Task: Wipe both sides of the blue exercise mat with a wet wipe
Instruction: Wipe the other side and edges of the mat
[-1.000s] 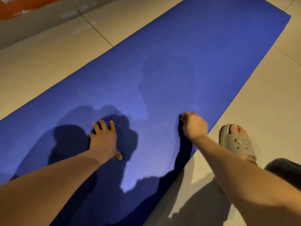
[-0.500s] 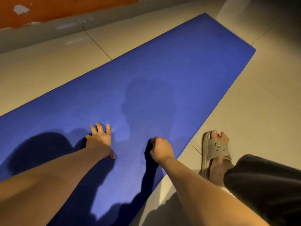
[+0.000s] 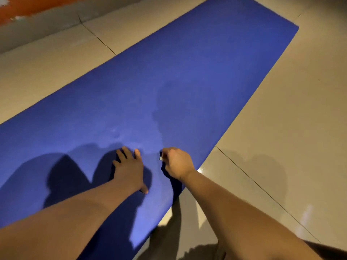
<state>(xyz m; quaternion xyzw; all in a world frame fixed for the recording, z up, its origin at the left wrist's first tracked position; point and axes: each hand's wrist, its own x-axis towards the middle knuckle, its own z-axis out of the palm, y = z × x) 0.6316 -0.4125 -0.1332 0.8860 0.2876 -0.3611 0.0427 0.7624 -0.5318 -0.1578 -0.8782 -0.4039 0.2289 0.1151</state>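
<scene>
Head view: the mat lies flat on the tiled floor, running diagonally from lower left to upper right. Its far end is fully in frame; its near end is cut off by the left and bottom edges. The left hand rests palm down on the mat, fingers spread and straight, thumb angled back toward the forearm. The right hand sits just beside it, nearer the mat's right edge, with fingers curled under. It pinches the wipe, of which only a small white scrap shows at the fingertips; the rest is hidden inside the fist. Whether the wipe touches the mat cannot be determined. Arm shadows darken the mat around both hands. A dimmer patch beyond the right hand may be damp or shadow; the frame does not settle which. The wall at upper left is blurred and cropped.
</scene>
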